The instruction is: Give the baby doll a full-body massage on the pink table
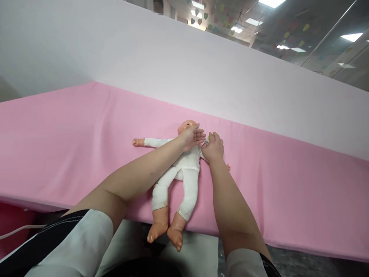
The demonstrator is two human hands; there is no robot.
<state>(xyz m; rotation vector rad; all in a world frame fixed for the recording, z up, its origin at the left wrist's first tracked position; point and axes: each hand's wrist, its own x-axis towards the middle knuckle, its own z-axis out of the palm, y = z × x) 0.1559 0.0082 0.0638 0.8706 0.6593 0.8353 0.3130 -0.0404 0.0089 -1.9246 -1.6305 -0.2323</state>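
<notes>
A baby doll (190, 159) with a white cloth body and bare plastic feet lies on its back on the pink-covered surface (242, 181). My left hand (192, 137) is over the doll's upper chest and chin, palm turned up and fingers stretched out. It hides part of the doll's face. Just to the right, my right hand (213, 147) is closed around a small thing with a yellow-green part (209, 137) and a greyish part; its kind does not show. Past my right wrist, the doll's far hand (228, 167) peeks out.
Behind the pink surface rises a white wall (178, 65), with glass (288, 34) bearing heart stickers above it. A white cable (21, 229) runs past a red object (11, 219) at lower left. The doll's feet hang over the front edge.
</notes>
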